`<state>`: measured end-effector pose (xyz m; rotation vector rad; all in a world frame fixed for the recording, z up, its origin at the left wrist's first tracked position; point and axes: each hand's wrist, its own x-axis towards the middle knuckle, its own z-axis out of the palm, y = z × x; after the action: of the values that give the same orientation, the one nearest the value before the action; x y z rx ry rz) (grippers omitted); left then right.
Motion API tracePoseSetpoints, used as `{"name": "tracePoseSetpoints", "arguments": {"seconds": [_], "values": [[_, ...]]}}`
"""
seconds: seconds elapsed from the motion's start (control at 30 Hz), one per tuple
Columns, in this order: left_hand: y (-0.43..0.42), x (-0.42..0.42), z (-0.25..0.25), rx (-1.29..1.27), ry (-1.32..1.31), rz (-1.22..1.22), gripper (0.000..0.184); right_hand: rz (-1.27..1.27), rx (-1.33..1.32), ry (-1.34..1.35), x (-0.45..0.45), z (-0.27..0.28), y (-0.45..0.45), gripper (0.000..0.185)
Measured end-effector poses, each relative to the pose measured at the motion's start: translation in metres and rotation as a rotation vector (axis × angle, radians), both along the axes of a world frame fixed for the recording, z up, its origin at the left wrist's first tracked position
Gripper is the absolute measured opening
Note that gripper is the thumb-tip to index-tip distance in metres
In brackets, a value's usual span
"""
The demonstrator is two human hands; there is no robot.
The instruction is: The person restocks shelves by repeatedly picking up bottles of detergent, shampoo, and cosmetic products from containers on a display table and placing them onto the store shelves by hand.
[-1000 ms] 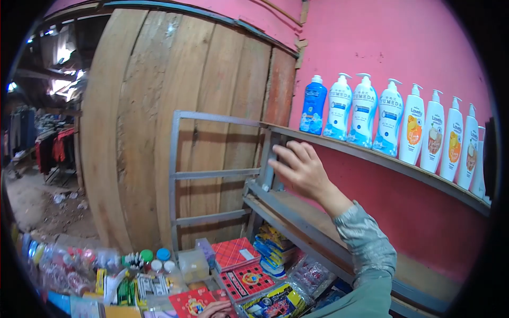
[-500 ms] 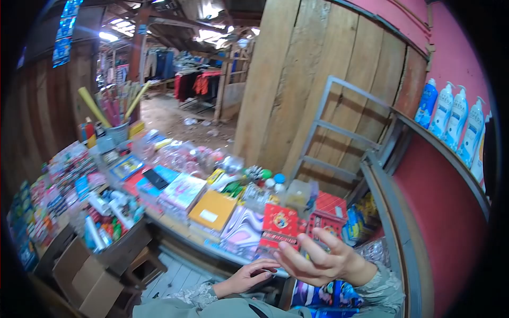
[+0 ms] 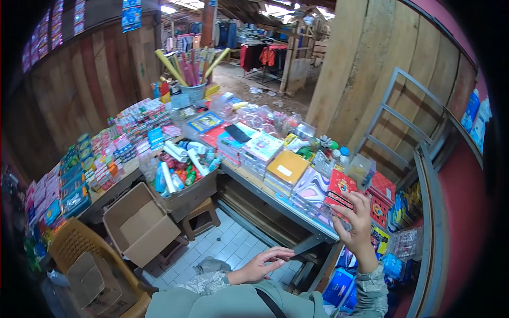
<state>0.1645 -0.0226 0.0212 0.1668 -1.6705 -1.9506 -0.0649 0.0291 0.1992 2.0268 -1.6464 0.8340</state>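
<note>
While the right hand point(image 3: 356, 225) hangs, fingers curled and parted, the red book point(image 3: 341, 184) lies just beyond them near the table's point(image 3: 310, 223) right end, long axis roughly front-to-back, the left hand point(image 3: 260, 266), fingers loosely outstretched, being farther off.

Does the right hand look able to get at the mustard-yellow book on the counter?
Probably yes: the mustard-yellow book lies with its cover uncovered, and no barrier shows between it and the right hand, though some leftward reach seems needed.
</note>
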Motion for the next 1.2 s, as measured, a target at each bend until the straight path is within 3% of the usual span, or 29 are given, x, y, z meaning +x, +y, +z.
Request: {"name": "tracePoseSetpoints", "arguments": {"seconds": [0.33, 0.6, 0.7, 0.93, 1.07, 1.17, 1.2], "values": [[-0.026, 0.158, -0.01, 0.032, -0.067, 0.394, 0.029, 0.368, 0.313, -0.544, 0.139, -0.124, -0.101, 0.028], [-0.066, 0.283, -0.02, 0.038, -0.129, 0.667, 0.028, 0.57, 0.533, -0.669, 0.269, -0.191, -0.163, 0.029], [-0.071, 0.304, -0.019, 0.046, -0.109, 0.725, 0.028, 0.615, 0.691, -0.853, 0.297, -0.223, -0.176, 0.03], [-0.098, 0.349, -0.031, 0.184, -0.152, 0.843, 0.028, 0.639, 0.88, -0.994, 0.319, -0.281, -0.226, 0.033], [-0.12, 0.338, -0.041, 0.265, -0.166, 0.929, 0.027, 0.557, 0.842, -1.098, 0.318, -0.292, -0.296, 0.039], [-0.144, 0.322, -0.04, 0.28, -0.228, 0.946, 0.027, 0.587, 0.628, -1.083, 0.312, -0.306, -0.382, 0.042], [-0.156, 0.316, -0.038, 0.279, -0.248, 0.95, 0.027, 0.529, 0.646, -1.061, 0.311, -0.29, -0.408, 0.042]]}}
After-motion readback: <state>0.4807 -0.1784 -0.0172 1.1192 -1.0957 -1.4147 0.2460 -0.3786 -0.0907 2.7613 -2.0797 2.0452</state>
